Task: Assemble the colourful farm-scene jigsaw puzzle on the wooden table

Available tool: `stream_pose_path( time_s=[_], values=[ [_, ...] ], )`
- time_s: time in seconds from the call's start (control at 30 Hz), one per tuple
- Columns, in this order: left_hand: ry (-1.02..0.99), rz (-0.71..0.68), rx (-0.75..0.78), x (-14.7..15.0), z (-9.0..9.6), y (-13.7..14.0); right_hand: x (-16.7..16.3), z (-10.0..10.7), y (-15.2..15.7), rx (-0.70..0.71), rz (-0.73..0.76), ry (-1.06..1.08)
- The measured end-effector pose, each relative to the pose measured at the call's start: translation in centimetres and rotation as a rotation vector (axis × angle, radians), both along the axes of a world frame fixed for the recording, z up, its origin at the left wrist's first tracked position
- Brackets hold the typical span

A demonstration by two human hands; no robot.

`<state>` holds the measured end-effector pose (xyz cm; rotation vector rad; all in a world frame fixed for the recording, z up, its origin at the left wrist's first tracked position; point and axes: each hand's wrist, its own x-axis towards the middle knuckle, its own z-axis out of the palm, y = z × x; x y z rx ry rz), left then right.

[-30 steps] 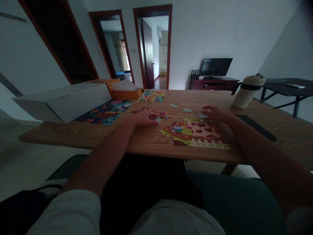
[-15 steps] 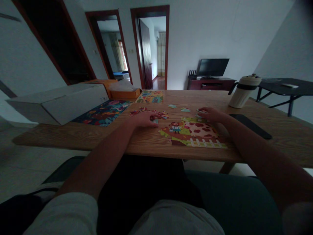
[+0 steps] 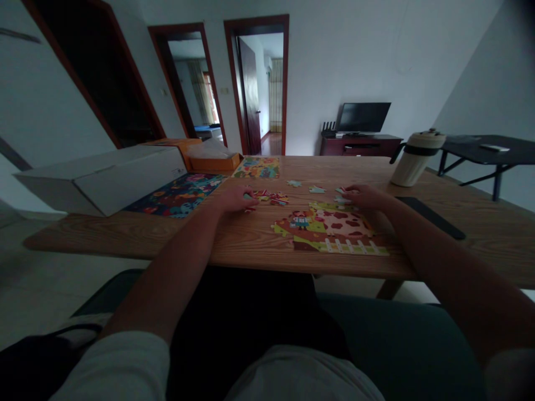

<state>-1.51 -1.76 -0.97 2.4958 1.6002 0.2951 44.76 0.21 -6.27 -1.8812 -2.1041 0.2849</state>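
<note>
With the puzzle as the clock's centre and twelve pointing away from the wearer, a wooden table (image 3: 234,245) with brown, wavy grain carries everything. A long white cardboard box (image 3: 104,181) lies between nine and ten o'clock, its small print too tiny to read; an open orange box (image 3: 215,163) holding clear, crinkled plastic sits at ten. A dark blue printed sheet (image 3: 184,195) lies against the white box. The partly joined flat puzzle (image 3: 346,224), with a brown-spotted cow and white fence, lies near the table's close edge. A cream bottle (image 3: 412,167) with a black band stands at two, a thin black slab (image 3: 434,217) at three.

The left hand (image 3: 237,199), past nine, has bent fingers with something pale green between them; I cannot tell whether they grip it. The right hand (image 3: 361,196), between one and two, touches pale blue pieces (image 3: 317,190); its grip is unclear. Red-striped pieces (image 3: 279,199) lie at ten.
</note>
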Motion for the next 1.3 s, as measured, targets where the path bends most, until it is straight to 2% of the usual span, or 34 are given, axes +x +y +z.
stream_pose_path(
  time_s=[0.1, 0.23, 0.53, 0.73, 1.07, 1.2, 1.3],
  values=[
    [-0.026, 0.044, -0.017, -0.2, 0.1, 0.0, 0.3, -0.1, 0.2, -0.015, -0.01, -0.018],
    [-0.027, 0.037, -0.035, 0.1, 0.2, -0.1, 0.5, -0.4, 0.4, -0.025, 0.019, -0.03],
    [-0.062, -0.064, -0.061, 0.2, 0.0, 0.0, 0.7, -0.8, 0.6, -0.092, 0.024, -0.001],
    [-0.063, -0.079, -0.053, 0.0, -0.3, 0.6, 0.2, -0.3, 0.2, -0.123, -0.016, -0.041],
    [0.008, -0.118, -0.067, 0.1, 0.5, 0.0, 0.0, 0.1, -0.2, -0.112, 0.011, -0.099],
    [-0.002, -0.081, -0.106, -0.5, 0.5, 0.1, 0.2, 0.0, 0.0, -0.122, 0.003, -0.102],
    [0.003, 0.027, -0.125, -1.5, 0.5, 0.4, 0.2, -0.1, 0.1, -0.114, -0.007, -0.096]
  ],
)
